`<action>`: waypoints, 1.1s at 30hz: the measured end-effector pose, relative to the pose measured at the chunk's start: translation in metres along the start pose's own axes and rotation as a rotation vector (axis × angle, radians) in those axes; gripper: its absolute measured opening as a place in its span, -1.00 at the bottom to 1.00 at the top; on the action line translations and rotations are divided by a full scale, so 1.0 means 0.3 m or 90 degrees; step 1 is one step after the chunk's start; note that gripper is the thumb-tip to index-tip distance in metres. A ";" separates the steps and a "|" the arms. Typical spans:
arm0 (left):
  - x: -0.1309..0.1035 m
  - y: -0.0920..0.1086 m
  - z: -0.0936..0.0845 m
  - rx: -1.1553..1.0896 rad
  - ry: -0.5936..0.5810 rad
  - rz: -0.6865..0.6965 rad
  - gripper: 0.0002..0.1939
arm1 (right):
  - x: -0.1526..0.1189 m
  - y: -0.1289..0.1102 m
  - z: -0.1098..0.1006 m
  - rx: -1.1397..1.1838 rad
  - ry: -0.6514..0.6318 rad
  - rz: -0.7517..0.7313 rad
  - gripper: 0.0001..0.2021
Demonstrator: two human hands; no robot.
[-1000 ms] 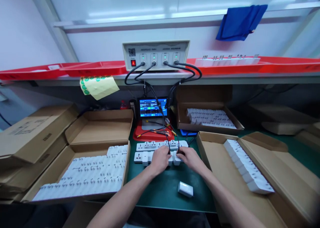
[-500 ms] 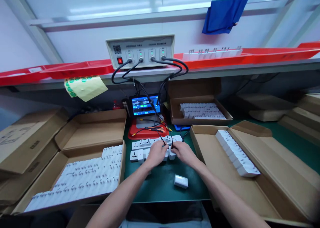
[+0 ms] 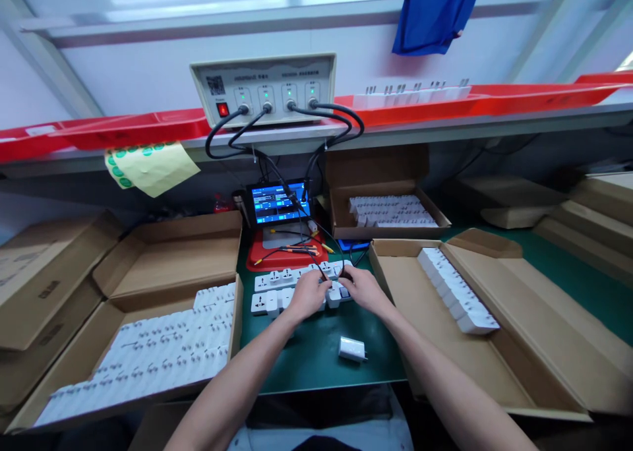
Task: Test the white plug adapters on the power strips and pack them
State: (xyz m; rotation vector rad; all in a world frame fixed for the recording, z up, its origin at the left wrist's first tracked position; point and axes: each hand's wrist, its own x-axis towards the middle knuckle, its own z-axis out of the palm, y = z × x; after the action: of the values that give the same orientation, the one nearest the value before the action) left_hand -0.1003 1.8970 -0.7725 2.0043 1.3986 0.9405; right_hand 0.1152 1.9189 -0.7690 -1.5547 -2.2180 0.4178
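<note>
My left hand [image 3: 307, 296] is closed in a pinch on a thin black cable at the white power strips. Close to its right, my right hand [image 3: 363, 286] pinches another black cable above the strips. Two white power strips [image 3: 259, 302] lie side by side across the green table, with white adapters plugged in along them. My left hand covers part of both strips. A single white adapter [image 3: 352, 349] lies on its side nearer to me, its pins pointing right. The cable ends are hidden by my fingers.
Open cartons of white adapters stand left [image 3: 235, 329], right [image 3: 386, 266] and behind [image 3: 390, 232]. Behind the strips are a lit screen [image 3: 277, 202] and a red tray [image 3: 254, 260]. Cables hang from a tester box [image 3: 262, 82] on the shelf. Closed cartons [image 3: 44, 273] are stacked far left.
The whole view has shifted slightly, so things sit a little further left and higher. Both hands stay at the strips and keep their pinch on the cables.
</note>
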 end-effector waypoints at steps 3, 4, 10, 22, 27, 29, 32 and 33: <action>0.010 0.011 0.018 0.028 -0.010 -0.002 -0.82 | -0.002 0.013 0.003 -0.007 0.006 0.014 -0.85; 0.013 0.014 0.023 0.038 -0.012 -0.003 -0.81 | -0.003 0.016 0.006 -0.009 0.007 0.017 -0.86; 0.023 0.019 0.031 0.101 -0.043 0.002 -0.82 | -0.006 0.038 0.016 -0.004 0.017 0.032 -0.87; 0.012 0.035 0.072 0.216 -0.127 0.028 -0.77 | 0.013 0.156 0.055 0.065 0.067 0.065 -0.87; 0.020 0.046 0.062 0.221 -0.127 0.037 -0.82 | 0.028 0.216 0.064 0.083 0.087 0.067 -0.84; 0.019 0.038 0.038 0.216 -0.120 0.043 -0.76 | 0.035 0.236 0.067 0.092 0.089 0.062 -0.82; -0.004 0.001 0.000 0.202 -0.133 0.036 -0.33 | 0.043 0.263 0.074 0.108 0.090 0.059 -0.78; -0.016 -0.015 -0.008 0.201 -0.145 0.028 -0.23 | 0.045 0.271 0.077 0.113 0.090 0.060 -0.76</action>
State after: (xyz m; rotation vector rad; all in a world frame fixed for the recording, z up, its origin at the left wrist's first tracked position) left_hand -0.1059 1.8940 -0.7755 2.2970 1.4487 0.5112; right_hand 0.1668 1.9588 -0.8244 -1.5468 -1.9521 0.5024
